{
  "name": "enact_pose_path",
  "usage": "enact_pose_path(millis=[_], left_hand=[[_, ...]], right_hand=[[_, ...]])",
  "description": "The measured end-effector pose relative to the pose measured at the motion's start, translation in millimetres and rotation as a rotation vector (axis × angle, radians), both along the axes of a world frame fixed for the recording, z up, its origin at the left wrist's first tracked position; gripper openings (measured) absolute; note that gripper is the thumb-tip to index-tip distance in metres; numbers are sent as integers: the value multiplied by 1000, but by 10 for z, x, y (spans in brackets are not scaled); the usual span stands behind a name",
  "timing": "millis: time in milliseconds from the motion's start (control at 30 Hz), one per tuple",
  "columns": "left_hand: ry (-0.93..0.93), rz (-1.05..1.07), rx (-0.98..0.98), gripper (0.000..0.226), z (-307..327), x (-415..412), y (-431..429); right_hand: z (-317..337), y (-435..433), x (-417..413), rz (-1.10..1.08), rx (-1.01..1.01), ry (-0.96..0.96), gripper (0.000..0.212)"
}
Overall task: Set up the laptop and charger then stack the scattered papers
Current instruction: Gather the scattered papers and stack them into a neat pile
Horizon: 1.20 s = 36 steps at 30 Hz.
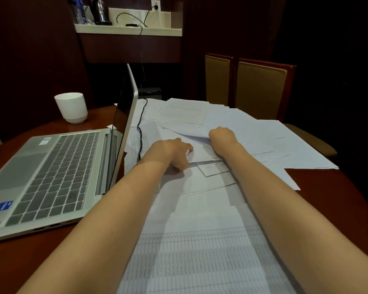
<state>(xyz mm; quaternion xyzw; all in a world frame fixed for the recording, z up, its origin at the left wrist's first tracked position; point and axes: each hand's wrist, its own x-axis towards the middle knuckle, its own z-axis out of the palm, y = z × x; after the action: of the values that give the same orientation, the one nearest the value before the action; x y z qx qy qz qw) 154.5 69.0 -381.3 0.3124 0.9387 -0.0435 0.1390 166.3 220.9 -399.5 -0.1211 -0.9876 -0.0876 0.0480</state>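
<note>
Silver metal open laptop [51,166] lies leftmost, its thin black charger cable [141,132] trailing behind the screen, then the left hand [174,151] rests bent-fingered on the scattered white paper sheets [253,128], grip unclear, while the right hand [221,136], nearer the far pile, clutches a lifted sheet's edge.

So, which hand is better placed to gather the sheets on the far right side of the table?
The right hand. It holds the papers on that side, fingers tucked under a sheet; the left hand rests further in, nearer the laptop.
</note>
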Motion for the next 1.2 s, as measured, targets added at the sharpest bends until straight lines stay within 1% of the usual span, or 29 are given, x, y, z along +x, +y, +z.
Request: enact_pose_path(millis=[100,233,300,400,500,600,733,833,867,933,967,1000,1033,1067,1100,1133,1167,1200], left_hand=[[60,-41,7,60,-23,-2,-22],[121,-75,73,43,-60,-11,-116],[157,-72,125,41,-108,-5,-168],[299,-103,218,26,-197,59,-193],[443,-123,225,26,-287,155,-222],[498,-165,260,28,-366,191,-271],[527,-230,295,28,-328,259,-332],[465,-281,381,23,-250,391,-348],[423,-276,443,20,-235,442,-353],[337,-160,645,12,-208,525,-359],[301,-74,763,14,-186,550,-367],[275,-1,863,23,-177,545,-382],[265,40,901,35,-165,533,-408],[266,50,875,49,-164,508,-431],[279,39,795,56,-164,486,-450],[292,20,721,54,-173,468,-465],[283,17,694,44,-179,462,-470],[244,41,732,31,-185,464,-467]], right_hand=[[-70,42,-1,6,18,35,26],[36,112,105,0,-68,11,25],[73,142,185,3,-109,5,25],[110,150,331,11,-141,16,27],[147,97,487,46,-104,-10,26],[174,35,633,77,-60,-3,21],[226,-16,796,107,-75,20,18],[248,-91,885,158,-129,44,10],[245,-134,903,179,-171,59,9],[225,-220,923,214,-318,91,15],[209,-255,923,223,-393,100,19],[193,-280,923,226,-455,102,22],[181,-298,928,225,-509,101,23],[174,-309,944,228,-567,104,23],[179,-316,966,233,-640,102,24],[198,-320,994,242,-722,99,26],[228,-333,1031,248,-798,92,25],[260,-345,1067,246,-861,86,23]])
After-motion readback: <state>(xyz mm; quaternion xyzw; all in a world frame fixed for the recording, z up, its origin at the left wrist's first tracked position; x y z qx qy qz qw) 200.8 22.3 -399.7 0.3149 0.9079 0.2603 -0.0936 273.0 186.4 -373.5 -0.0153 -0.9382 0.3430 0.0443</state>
